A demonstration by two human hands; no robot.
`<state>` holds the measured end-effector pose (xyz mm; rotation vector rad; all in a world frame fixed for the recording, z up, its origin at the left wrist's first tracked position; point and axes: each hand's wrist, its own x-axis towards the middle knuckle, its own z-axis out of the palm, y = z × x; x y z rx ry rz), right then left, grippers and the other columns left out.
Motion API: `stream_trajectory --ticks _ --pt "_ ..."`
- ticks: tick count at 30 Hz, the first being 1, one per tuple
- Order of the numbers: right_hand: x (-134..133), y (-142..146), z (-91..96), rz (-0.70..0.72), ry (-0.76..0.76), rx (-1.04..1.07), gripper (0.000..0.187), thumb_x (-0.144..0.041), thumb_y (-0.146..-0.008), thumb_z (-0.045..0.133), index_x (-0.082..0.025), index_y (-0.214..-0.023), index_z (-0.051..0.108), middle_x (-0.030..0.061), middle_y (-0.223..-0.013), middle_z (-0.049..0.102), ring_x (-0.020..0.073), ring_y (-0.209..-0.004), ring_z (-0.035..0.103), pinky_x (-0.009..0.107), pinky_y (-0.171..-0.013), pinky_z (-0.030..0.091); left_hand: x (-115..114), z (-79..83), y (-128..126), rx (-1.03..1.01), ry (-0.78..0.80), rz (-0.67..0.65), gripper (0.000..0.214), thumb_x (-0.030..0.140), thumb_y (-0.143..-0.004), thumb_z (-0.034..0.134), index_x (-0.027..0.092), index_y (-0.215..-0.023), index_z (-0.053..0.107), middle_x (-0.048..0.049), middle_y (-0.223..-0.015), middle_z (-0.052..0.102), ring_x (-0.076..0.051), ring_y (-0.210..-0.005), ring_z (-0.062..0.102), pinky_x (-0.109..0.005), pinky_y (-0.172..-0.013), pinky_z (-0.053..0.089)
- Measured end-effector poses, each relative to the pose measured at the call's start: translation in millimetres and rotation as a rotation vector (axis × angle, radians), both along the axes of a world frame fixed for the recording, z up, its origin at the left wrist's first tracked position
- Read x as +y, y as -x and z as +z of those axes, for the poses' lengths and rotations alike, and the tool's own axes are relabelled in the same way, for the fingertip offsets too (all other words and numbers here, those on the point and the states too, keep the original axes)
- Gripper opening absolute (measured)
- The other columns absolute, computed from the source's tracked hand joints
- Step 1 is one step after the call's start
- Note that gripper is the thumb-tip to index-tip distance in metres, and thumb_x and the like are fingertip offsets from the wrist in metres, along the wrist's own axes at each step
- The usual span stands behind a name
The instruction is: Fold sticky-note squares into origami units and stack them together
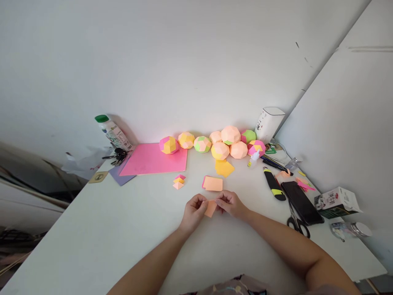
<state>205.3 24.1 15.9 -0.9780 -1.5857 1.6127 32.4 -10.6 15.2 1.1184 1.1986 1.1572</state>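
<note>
Between my two hands is a small peach piece of paper (210,208), held above the white table. My left hand (195,209) pinches its left edge between thumb and fingers. The fingers of my right hand (231,203) are closed on its upper right side. Just beyond my hands lies a short stack of peach and pink paper sheets (213,184). To the left of that sit small folded paper pieces (179,181) in pink, yellow and peach. Flat yellow paper pieces (224,168) lie farther back.
Several faceted paper balls (230,135) line the wall, one on a pink sheet pad (150,164). A white bottle with green cap (115,133) leans at the left. Rightward are a glue bottle (253,158), box cutter (274,183), scissors (297,225), phone (302,203), carton (337,202) and jar (350,230).
</note>
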Motion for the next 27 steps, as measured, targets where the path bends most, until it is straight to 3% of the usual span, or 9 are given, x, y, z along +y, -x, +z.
stream_trajectory --ticks 5,9,12,17,22,27 --pt "0.3 -1.5 1.8 -0.028 0.03 0.005 0.028 -0.043 -0.078 0.059 -0.017 -0.075 0.052 0.0 -0.061 0.061 0.0103 -0.05 0.055 0.023 -0.048 0.045 -0.9 -2.1 1.7 -0.113 0.011 0.03 0.02 0.035 -0.076 0.056 0.018 -0.071 0.049 0.0016 -0.067 0.05 -0.011 -0.06 0.047 -0.021 -0.056 0.039" --pt "1.6 -2.1 -0.3 -0.04 0.016 0.017 0.026 -0.042 -0.078 0.059 -0.017 -0.079 0.052 -0.0001 -0.066 0.062 0.0089 -0.048 0.053 0.022 -0.047 0.042 -1.9 -3.9 0.3 -0.224 0.045 -0.021 0.025 0.043 -0.077 0.056 0.019 -0.08 0.048 0.0008 -0.07 0.053 -0.012 -0.062 0.053 -0.022 -0.055 0.042" --pt "2.0 -1.7 -1.8 -0.058 -0.008 0.028 0.024 -0.04 -0.077 0.06 -0.017 -0.082 0.054 -0.0021 -0.064 0.058 0.0087 -0.048 0.053 0.022 -0.046 0.04 -1.4 -5.8 -2.9 -0.183 0.063 -0.042 0.03 0.044 -0.074 0.06 0.019 -0.088 0.049 -0.0007 -0.075 0.059 -0.013 -0.064 0.056 -0.022 -0.055 0.042" --pt "1.9 -0.9 -1.0 -0.096 0.003 0.041 0.024 -0.038 -0.075 0.062 -0.018 -0.085 0.054 -0.004 -0.06 0.054 0.0092 -0.049 0.052 0.023 -0.047 0.042 0.5 -9.2 -5.6 -0.155 0.032 0.023 0.029 0.042 -0.075 0.062 0.018 -0.086 0.052 0.0004 -0.072 0.059 -0.011 -0.064 0.054 -0.021 -0.056 0.042" --pt "1.2 -1.6 -4.2 -0.108 0.009 0.036 0.025 -0.037 -0.074 0.064 -0.017 -0.086 0.055 -0.0032 -0.062 0.055 0.0092 -0.049 0.051 0.023 -0.048 0.041 -0.1 -6.8 -4.1 -0.18 0.105 0.001 0.031 0.049 -0.079 0.052 0.019 -0.091 0.052 0.0018 -0.066 0.055 -0.012 -0.056 0.052 -0.023 -0.048 0.043" --pt "0.2 -1.9 -5.6 -0.102 0.001 0.028 0.025 -0.038 -0.075 0.064 -0.017 -0.085 0.056 -0.0022 -0.063 0.057 0.0101 -0.051 0.052 0.025 -0.05 0.043 -1.5 -0.9 -1.6 0.03 0.032 0.065 0.034 0.048 -0.081 0.05 0.017 -0.085 0.061 -0.0022 -0.076 0.061 -0.016 -0.072 0.056 -0.024 -0.063 0.045"
